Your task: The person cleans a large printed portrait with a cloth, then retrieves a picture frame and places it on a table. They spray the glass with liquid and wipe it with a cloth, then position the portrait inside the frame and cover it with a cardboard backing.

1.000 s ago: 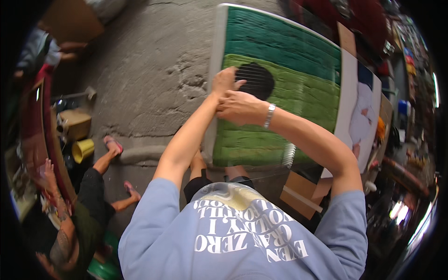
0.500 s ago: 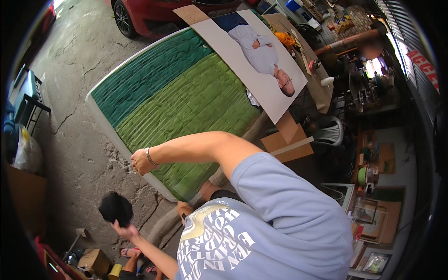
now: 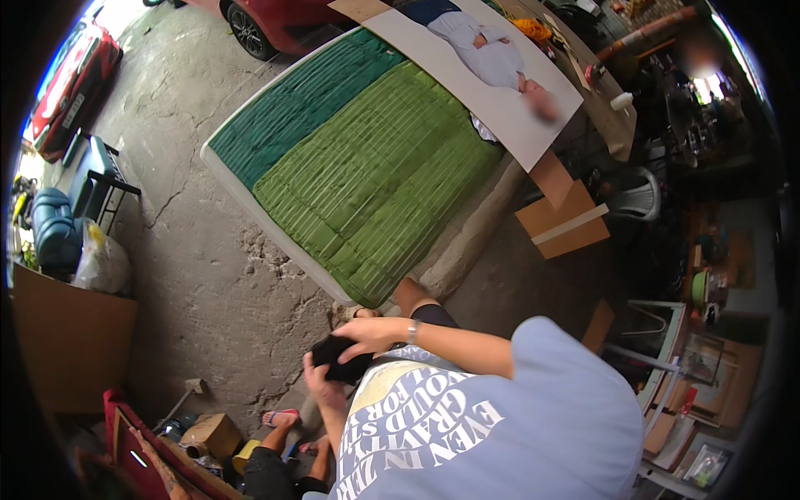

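L hand (image 3: 322, 383) pinches the near-left edge of a black item (image 3: 336, 357), btwn both hands; R hand (image 3: 370, 335) clasps its top, fingers slightly apart, tips partly hidden. R just left the green panel (image 3: 358, 167), now untouched fwd of the hands, so both are on the item.

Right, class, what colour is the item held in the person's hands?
The held item is black, best seen in the head view, between left hand and right hand.
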The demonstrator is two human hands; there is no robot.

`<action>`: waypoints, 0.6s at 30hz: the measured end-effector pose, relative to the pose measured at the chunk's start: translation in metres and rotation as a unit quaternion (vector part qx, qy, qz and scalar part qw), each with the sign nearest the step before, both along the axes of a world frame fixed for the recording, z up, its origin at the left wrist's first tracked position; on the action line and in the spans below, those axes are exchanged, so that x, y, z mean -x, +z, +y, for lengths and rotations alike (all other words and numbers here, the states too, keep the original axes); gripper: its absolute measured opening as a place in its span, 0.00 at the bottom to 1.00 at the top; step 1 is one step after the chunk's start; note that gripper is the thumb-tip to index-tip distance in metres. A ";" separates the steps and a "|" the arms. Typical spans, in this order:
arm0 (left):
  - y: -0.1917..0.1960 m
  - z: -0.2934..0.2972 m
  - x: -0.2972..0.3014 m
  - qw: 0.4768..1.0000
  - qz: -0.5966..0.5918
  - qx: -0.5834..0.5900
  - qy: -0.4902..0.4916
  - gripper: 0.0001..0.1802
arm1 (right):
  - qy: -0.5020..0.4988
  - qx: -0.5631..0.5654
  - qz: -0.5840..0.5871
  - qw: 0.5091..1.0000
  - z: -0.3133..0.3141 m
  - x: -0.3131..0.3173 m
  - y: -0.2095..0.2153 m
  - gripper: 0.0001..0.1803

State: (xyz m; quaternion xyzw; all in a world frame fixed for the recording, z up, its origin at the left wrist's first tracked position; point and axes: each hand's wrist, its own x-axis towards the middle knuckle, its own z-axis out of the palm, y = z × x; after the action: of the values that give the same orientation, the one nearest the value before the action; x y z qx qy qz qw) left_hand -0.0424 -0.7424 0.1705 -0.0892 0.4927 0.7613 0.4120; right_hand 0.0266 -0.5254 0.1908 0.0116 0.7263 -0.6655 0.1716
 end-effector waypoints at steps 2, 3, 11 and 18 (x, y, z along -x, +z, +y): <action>-0.003 0.026 -0.012 0.993 0.041 0.030 -0.109 0.12 | -0.164 -0.057 -0.019 0.985 0.008 -0.068 0.004 0.31; -0.006 0.037 -0.022 0.983 0.029 0.042 -0.179 0.09 | -0.171 -0.141 -0.100 0.970 0.019 -0.101 0.011 0.31; -0.021 0.152 -0.178 0.845 0.005 0.017 -0.534 0.05 | -0.493 -0.491 -0.095 0.712 0.079 -0.467 0.188 0.22; -0.017 0.242 -0.476 0.712 -0.140 -0.086 -0.683 0.27 | -0.463 0.017 0.670 0.580 -0.126 -0.765 0.327 0.03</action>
State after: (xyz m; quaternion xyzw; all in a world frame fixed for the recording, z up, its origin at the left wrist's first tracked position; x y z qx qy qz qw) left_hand 0.4339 -0.5008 0.1535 0.2015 0.2882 0.2909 0.8898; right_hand 0.7911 -0.6511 0.5175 -0.1056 0.5196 -0.4861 -0.6947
